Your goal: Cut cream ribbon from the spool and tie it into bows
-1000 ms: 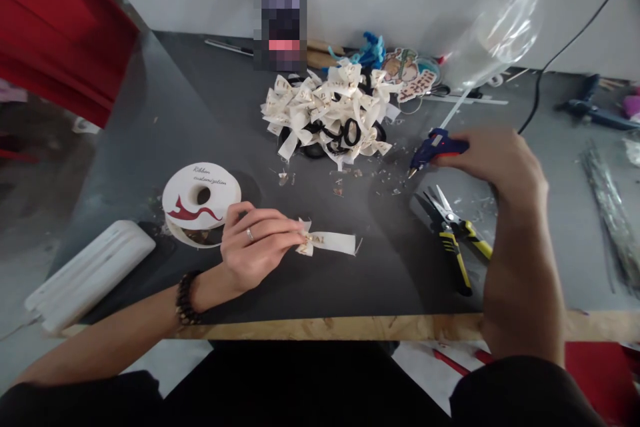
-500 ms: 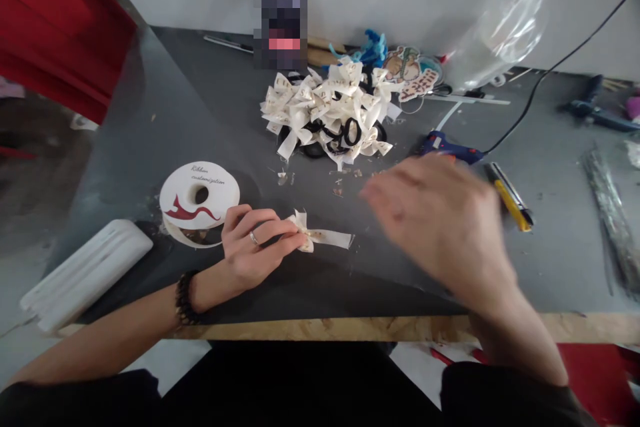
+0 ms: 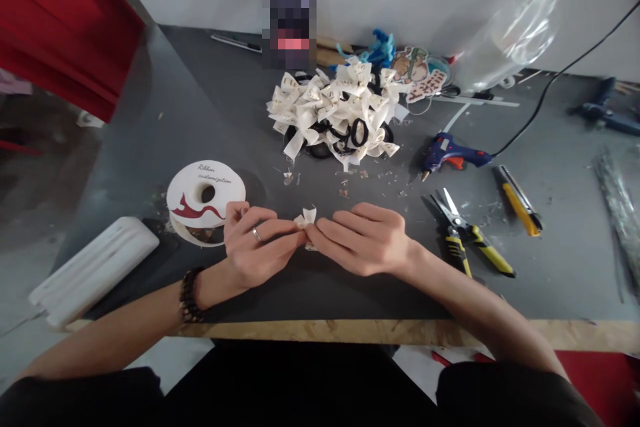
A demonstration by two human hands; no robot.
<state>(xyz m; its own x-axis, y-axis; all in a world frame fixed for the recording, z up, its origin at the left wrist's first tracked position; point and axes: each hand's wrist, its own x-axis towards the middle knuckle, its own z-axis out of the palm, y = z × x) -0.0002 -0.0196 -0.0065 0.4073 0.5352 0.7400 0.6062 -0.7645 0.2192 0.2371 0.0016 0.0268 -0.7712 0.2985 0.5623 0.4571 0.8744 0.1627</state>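
Between my two hands is a small white ribbon bow (image 3: 309,216), mostly covered by fingers. My left hand (image 3: 260,240), with a ring and a dark bead bracelet, pinches its left side. From the right, the fingertips of my right hand (image 3: 363,237) close on the same bow, hiding the ribbon tail. A ribbon spool (image 3: 225,197) with a printed white face lies just beyond my left hand. Past both hands is a pile of white ribbon bows (image 3: 320,107) with black hair ties among them.
At right lie yellow-handled scissors (image 3: 455,230), blades open, a yellow box cutter (image 3: 523,203) and a blue glue gun (image 3: 447,152) with its cord trailing back. A long white case (image 3: 95,270) sits at the left edge. Clear plastic bags (image 3: 520,40) lean against the wall.
My right hand has come in from the right and closed on the bow beside my left fingers. The scissors, hidden behind it before, now show. My left hand keeps its pinch.
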